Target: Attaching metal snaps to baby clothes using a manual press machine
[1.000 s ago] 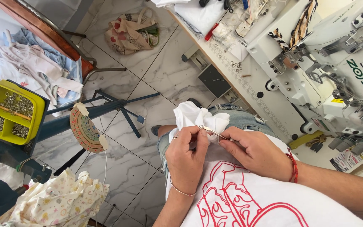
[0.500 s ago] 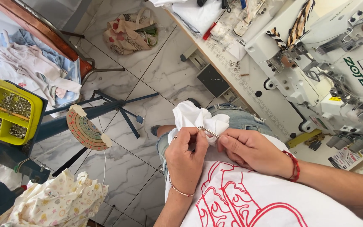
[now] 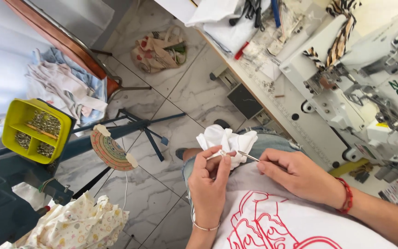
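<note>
My left hand [image 3: 210, 182] pinches a fold of white fabric [image 3: 226, 140] between thumb and fingers, over my lap. My right hand [image 3: 300, 175] holds a thin metal tool [image 3: 248, 157], its tip pointing at the pinched spot on the fabric. A red cord bracelet sits on my right wrist and a thin bangle on my left. The white cloth bunches up just beyond both hands. Below them lies a white garment with a red line print [image 3: 272, 226].
A white industrial sewing machine [image 3: 365, 92] stands on a table at right, with scissors and cloth at its far end. A yellow tray of metal bits [image 3: 35, 129] sits left, above a blue metal stand [image 3: 116, 133]. Floral fabric [image 3: 74, 226] lies bottom left; a bag rests on the marble floor.
My hands have shifted slightly right and down with the fabric. The tool tip stays at the pinched fold.
</note>
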